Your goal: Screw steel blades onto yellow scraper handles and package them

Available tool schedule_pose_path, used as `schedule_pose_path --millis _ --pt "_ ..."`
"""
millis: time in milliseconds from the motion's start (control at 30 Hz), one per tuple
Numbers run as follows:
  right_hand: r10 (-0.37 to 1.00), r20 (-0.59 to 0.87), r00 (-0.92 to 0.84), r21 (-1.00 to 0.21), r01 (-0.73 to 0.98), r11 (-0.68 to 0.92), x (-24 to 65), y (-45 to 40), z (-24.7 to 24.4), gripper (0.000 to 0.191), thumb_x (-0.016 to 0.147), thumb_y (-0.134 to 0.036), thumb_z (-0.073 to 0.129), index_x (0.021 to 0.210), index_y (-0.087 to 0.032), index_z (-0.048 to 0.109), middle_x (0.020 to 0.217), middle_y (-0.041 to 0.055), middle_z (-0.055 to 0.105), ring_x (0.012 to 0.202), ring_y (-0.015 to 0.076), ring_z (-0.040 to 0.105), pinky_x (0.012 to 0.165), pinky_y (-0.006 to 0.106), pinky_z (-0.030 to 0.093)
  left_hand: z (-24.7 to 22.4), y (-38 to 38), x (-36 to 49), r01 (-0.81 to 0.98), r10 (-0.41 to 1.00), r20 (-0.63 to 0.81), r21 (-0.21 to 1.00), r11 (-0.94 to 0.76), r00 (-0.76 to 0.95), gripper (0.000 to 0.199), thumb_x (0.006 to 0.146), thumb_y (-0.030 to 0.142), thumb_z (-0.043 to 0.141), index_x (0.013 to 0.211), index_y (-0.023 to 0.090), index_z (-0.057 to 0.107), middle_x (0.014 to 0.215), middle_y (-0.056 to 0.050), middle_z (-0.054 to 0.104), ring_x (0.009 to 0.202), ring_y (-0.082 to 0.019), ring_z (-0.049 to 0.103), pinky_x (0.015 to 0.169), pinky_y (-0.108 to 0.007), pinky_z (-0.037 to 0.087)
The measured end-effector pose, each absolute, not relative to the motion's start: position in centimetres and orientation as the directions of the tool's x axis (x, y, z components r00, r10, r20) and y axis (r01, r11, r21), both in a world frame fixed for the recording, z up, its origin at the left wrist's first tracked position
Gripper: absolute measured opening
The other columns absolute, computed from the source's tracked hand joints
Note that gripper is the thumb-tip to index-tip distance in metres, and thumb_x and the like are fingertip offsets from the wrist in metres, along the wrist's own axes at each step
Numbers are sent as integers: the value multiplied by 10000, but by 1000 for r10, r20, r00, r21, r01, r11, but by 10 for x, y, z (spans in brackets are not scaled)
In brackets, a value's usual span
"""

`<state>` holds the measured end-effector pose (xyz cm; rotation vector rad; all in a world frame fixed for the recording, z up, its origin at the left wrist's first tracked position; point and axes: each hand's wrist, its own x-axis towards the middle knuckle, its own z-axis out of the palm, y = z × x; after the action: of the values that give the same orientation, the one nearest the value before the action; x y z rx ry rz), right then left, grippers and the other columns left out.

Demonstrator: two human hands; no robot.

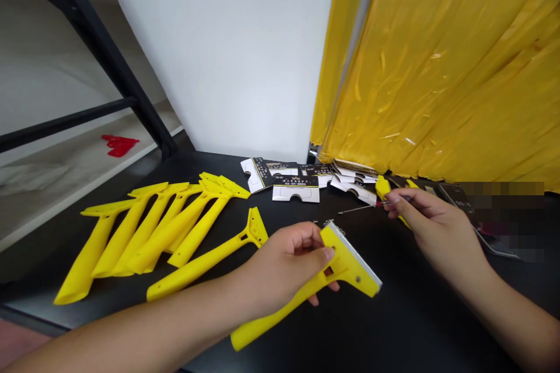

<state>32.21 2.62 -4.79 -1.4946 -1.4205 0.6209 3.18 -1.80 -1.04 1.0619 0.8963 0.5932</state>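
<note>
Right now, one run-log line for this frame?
left hand: holding yellow scraper | right hand: holding screwdriver, tip apart from scraper | nearby: yellow scraper handles, black-and-white cards

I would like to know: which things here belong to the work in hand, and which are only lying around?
Belong to the work:
- scraper, held in the left hand
- screwdriver, held in the right hand
- handles, probably, being like the held one

Apparently only lying around:
- cards, untouched
- red item, off to the left
</note>
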Motion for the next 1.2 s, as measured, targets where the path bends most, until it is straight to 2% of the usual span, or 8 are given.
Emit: schedule_pose_path --millis 433,800,1000,1200 --pt "941 287 178 -868 464 176 320 18 -35 293 932 -568 732 975 -284 788 859 12 738 820 225 670 789 358 535 -10 -17 34 44 787 -358 920 390 502 195 967 356 651 990 179 572 920 -54 734 825 -193 756 539 -207 545" --pt "932 337 131 -768 611 192 322 12 -33 317 954 -600 690 986 -298 780 887 16 749 842 248 667 756 382 492 -13 -15 33 46 792 -352 923 381 500 207 977 372 656 998 180 580 894 -34 702 821 -192 758 538 -198 546" --pt "928 347 132 -760 620 196 320 8 -31 296 940 -585 702 975 -304 785 943 4 760 870 236 673 817 386 485 -13 -17 33 43 788 -352 922 384 505 208 983 374 657 1002 181 580 921 -45 716 824 -185 750 546 -200 550" --pt "923 368 116 -737 641 214 318 9 -30 301 931 -582 695 956 -296 784 912 6 752 863 237 674 829 380 492 -14 -16 33 26 790 -346 922 387 507 229 976 386 677 996 172 596 938 -67 745 812 -182 748 578 -224 576"
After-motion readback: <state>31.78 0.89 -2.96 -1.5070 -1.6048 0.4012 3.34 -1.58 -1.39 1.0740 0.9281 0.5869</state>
